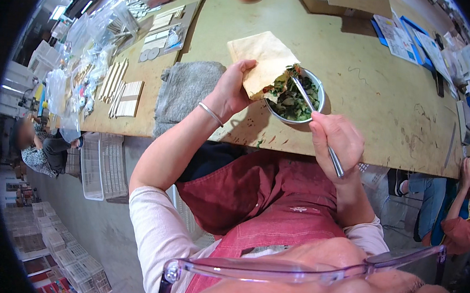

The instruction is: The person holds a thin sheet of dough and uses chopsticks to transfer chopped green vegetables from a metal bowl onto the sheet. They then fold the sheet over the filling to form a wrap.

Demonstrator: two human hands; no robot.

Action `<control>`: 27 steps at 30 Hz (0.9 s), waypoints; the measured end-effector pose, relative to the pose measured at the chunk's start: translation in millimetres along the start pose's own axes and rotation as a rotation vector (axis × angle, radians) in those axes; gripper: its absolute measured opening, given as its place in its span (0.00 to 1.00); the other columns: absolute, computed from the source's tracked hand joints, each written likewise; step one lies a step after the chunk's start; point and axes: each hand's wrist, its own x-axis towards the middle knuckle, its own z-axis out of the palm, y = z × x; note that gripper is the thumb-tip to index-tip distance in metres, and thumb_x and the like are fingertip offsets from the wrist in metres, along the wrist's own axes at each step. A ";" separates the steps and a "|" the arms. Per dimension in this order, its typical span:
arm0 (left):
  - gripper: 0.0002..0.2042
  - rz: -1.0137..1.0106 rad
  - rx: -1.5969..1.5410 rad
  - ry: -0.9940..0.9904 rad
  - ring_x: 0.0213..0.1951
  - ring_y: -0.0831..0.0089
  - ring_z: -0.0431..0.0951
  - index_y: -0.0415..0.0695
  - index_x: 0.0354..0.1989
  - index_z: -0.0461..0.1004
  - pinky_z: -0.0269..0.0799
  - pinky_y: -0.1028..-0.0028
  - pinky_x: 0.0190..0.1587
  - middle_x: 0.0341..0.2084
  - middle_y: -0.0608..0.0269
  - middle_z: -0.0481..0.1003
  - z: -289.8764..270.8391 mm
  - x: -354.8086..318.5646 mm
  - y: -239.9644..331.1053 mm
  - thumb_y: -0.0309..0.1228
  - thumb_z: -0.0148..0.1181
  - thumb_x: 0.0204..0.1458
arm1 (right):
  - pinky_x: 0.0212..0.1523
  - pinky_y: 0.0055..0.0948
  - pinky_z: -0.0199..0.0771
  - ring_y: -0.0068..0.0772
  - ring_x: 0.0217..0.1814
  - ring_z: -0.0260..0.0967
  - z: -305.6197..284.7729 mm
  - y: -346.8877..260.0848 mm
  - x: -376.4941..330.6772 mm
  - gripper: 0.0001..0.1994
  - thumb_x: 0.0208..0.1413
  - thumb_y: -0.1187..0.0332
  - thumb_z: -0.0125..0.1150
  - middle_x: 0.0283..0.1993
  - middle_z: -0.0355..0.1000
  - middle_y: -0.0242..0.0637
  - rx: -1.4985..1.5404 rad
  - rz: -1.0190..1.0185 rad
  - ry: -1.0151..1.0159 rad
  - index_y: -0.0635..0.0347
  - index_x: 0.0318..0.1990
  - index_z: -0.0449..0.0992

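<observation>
My left hand (pixel 234 86) grips a folded tan flatbread (pixel 263 58) and holds it tilted over the edge of a small metal bowl (pixel 318 106) of chopped green vegetables (pixel 295 99). A silver bangle sits on that wrist. My right hand (pixel 336 140) is closed around a metal spoon (pixel 316 117), held like a pen, with its tip at the open end of the flatbread where some greens show. The bowl stands on a yellowish table (pixel 360 73) near its front edge.
A grey cloth (pixel 187 89) lies left of the bowl. Wooden slats (pixel 121 92) and clear plastic bags cover the left end. Papers and a blue folder (pixel 411 42) lie at the back right, a cardboard box (pixel 321 0) behind. White plastic crates (pixel 100 164) stand on the floor. Other people sit at left and right.
</observation>
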 end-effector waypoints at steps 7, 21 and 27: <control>0.19 0.020 -0.020 -0.060 0.47 0.64 0.78 0.40 0.56 0.65 0.74 0.64 0.49 0.48 0.56 0.75 -5.4 5.3 -4.0 0.38 0.42 0.62 | 0.23 0.32 0.72 0.40 0.25 0.73 11.5 -4.5 4.1 0.12 0.43 0.80 0.69 0.27 0.73 0.42 0.036 -0.126 -0.053 0.68 0.37 0.76; 0.19 -0.057 -0.025 -0.179 0.49 0.64 0.77 0.41 0.57 0.65 0.74 0.64 0.48 0.50 0.57 0.74 -9.0 1.2 2.5 0.39 0.41 0.62 | 0.29 0.24 0.74 0.28 0.28 0.72 -23.6 -10.0 0.4 0.12 0.63 0.70 0.53 0.30 0.73 0.43 0.308 0.444 0.049 0.74 0.38 0.76; 0.18 -0.056 -0.141 -0.128 0.40 0.65 0.79 0.41 0.53 0.68 0.78 0.67 0.38 0.43 0.57 0.77 5.7 -4.5 -1.2 0.40 0.45 0.62 | 0.29 0.23 0.72 0.27 0.28 0.73 -20.6 -8.2 -0.4 0.07 0.60 0.74 0.56 0.29 0.74 0.40 0.368 0.484 0.065 0.70 0.38 0.78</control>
